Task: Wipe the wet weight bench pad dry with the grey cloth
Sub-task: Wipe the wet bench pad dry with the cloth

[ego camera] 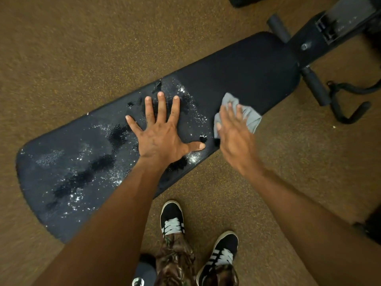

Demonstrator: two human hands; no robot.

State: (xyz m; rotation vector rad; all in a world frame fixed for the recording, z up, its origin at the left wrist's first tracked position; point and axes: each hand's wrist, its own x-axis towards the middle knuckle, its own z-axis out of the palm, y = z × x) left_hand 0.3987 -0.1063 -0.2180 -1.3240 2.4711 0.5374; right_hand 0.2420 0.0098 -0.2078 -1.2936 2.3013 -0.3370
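The black weight bench pad (237, 75) runs diagonally from lower left to upper right. Its left and middle parts glisten with water drops and puddles; the upper right part looks matte and dry. My left hand (162, 131) lies flat on the wet middle of the pad, fingers spread, holding nothing. My right hand (235, 133) presses the grey cloth (250, 116) onto the pad's near edge, just right of the wet patch. The hand is blurred and covers much of the cloth.
Black frame parts, foam rollers (278, 27) and a curved handle (350, 114) lie at the bench's upper right end. My two black-and-white shoes (172, 218) stand on the brown speckled floor (82, 48) close to the pad's near edge. A dark object (369, 230) sits at the right border.
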